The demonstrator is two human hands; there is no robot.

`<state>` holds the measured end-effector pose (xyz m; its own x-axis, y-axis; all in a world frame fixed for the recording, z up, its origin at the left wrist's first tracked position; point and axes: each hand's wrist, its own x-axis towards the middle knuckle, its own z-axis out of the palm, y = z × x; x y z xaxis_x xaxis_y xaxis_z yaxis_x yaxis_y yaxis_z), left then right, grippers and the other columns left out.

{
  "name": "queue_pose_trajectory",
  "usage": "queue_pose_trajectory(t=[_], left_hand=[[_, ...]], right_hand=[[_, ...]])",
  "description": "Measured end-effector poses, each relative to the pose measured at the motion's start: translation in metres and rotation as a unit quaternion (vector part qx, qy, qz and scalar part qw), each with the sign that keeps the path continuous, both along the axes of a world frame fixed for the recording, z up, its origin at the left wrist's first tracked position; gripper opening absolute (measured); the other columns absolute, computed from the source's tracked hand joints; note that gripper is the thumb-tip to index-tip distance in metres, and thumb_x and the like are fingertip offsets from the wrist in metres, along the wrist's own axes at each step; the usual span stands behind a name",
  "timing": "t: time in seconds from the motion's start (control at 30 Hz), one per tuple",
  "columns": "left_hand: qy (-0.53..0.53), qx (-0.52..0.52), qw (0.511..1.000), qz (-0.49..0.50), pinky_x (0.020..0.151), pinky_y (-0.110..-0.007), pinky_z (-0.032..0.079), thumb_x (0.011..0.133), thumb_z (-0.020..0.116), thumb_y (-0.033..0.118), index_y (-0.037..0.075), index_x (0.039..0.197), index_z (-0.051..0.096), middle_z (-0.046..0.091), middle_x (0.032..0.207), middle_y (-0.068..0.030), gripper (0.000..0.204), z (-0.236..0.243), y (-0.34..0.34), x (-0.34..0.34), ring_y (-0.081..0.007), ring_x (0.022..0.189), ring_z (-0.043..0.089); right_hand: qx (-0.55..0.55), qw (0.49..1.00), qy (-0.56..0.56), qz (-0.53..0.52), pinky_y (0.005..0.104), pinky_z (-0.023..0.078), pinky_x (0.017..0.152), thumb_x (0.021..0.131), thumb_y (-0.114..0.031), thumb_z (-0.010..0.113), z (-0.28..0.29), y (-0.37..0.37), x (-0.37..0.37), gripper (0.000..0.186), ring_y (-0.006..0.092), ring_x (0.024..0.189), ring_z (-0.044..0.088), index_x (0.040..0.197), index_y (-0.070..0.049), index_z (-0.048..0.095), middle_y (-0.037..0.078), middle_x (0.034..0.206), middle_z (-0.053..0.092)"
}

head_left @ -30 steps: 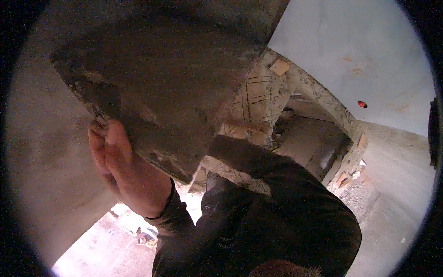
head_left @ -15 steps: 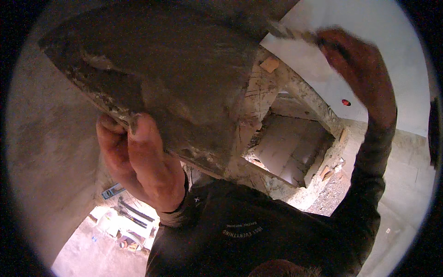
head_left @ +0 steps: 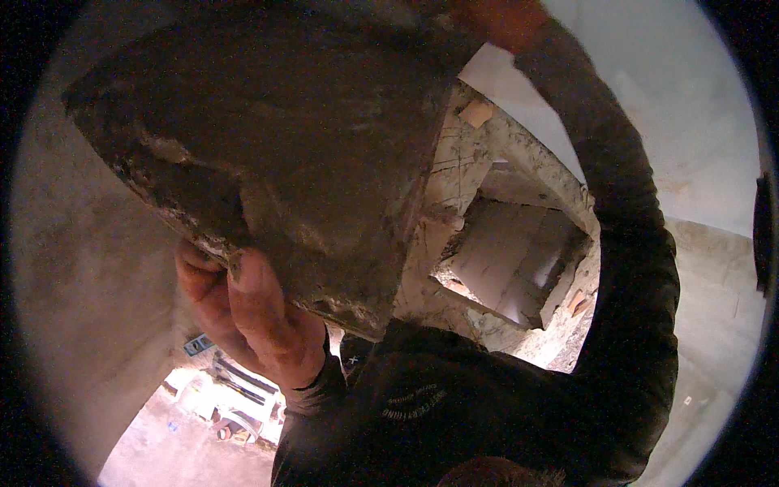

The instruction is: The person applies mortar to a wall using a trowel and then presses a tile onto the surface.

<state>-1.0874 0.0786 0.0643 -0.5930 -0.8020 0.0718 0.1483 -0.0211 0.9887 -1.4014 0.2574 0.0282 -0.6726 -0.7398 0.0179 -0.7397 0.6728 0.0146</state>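
Left hand point(head_left: 258, 316): grip pinches the lower edge of a mortar-smeared board point(head_left: 324, 154), thumb on the near face, other fingers curled at the edge.
Board position: above the left grip, spreading to both sides, tilted; grey skin uneven, ragged clumps just beside the thumb.
Right hand point(head_left: 511, 19): well apart from the left grip, up and right, near the board's upper right corner. Blurred; can't tell if its grip is spread or pinching anything, or touching the board.
Left wall point(head_left: 89, 276): left of the left grip; grey, fairly even.
Scored patch point(head_left: 456, 162): right of the left grip, past the board edge; tan chip point(head_left: 476, 114) on its upper part.
Square opening point(head_left: 519, 252): farther right, rough-edged.
Floor clutter point(head_left: 243, 394): below the left grip.
Progress: left wall looks coated; scored patch looks bare; board looks loaded. Total remaining: can't tell.
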Motion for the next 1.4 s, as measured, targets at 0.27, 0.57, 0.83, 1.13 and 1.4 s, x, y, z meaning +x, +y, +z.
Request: queue_pose_trajectory(t=[0.27, 0.57, 0.83, 1.13, 1.4], left_hand=[[-0.059, -0.116, 0.991, 0.008, 0.1, -0.034, 0.032, 0.084, 0.056, 0.025, -0.002, 0.116, 0.052, 0.053, 0.115, -0.0107, 0.042, -0.031, -0.016, 0.022, -0.0208, 0.107, 0.046], [-0.026, -0.024, 0.999, 0.012, 0.102, -0.037, 0.032, 0.083, 0.056, 0.025, -0.002, 0.12, 0.052, 0.051, 0.118, -0.0124, 0.046, -0.019, -0.004, 0.014, -0.0237, 0.11, 0.046], [-0.101, -0.103, 0.984, 0.107, 0.105, -0.041, 0.037, 0.091, 0.059, 0.015, 0.0, 0.136, 0.046, 0.049, 0.137, -0.0178, 0.049, -0.069, -0.004, 0.054, -0.0265, 0.122, 0.049], [-0.129, -0.023, 0.989, 0.075, 0.106, -0.041, 0.038, 0.093, 0.058, 0.016, 0.001, 0.136, 0.047, 0.047, 0.14, -0.0131, 0.048, -0.1, -0.017, 0.079, -0.0232, 0.125, 0.046], [-0.161, -0.135, 0.976, 0.057, 0.109, -0.042, 0.035, 0.092, 0.061, 0.012, 0.003, 0.12, 0.059, 0.039, 0.145, -0.015, 0.029, -0.155, -0.036, 0.117, -0.0291, 0.131, 0.041]], right_hand=[[-0.041, 0.999, -0.031, -0.015, 0.0437, 0.047, 0.089, 0.095, -0.026, 0.053, -0.016, -0.02, -0.014, 0.031, 0.0329, 0.102, 0.06, 0.115, -0.006, 0.064, 0.017, 0.11, 0.062], [-0.063, 0.997, -0.053, 0.003, 0.0453, 0.044, 0.097, 0.097, -0.028, 0.05, -0.03, -0.039, -0.028, 0.033, 0.034, 0.111, 0.057, 0.118, -0.006, 0.063, 0.017, 0.119, 0.06], [-0.064, 0.995, -0.061, 0.056, 0.0446, 0.045, 0.096, 0.097, -0.026, 0.051, -0.021, -0.01, -0.004, 0.03, 0.0339, 0.107, 0.058, 0.114, -0.005, 0.064, 0.016, 0.116, 0.061], [0.091, 0.994, 0.054, -0.031, 0.0454, 0.052, 0.07, 0.088, -0.025, 0.06, -0.05, -0.003, -0.011, 0.021, 0.0332, 0.078, 0.065, 0.095, -0.006, 0.068, 0.016, 0.087, 0.067], [0.037, 0.999, 0.005, 0.013, 0.0494, 0.054, 0.066, 0.084, -0.023, 0.059, -0.021, 0.017, 0.029, 0.018, 0.0352, 0.073, 0.067, 0.087, -0.009, 0.069, 0.016, 0.079, 0.067]])
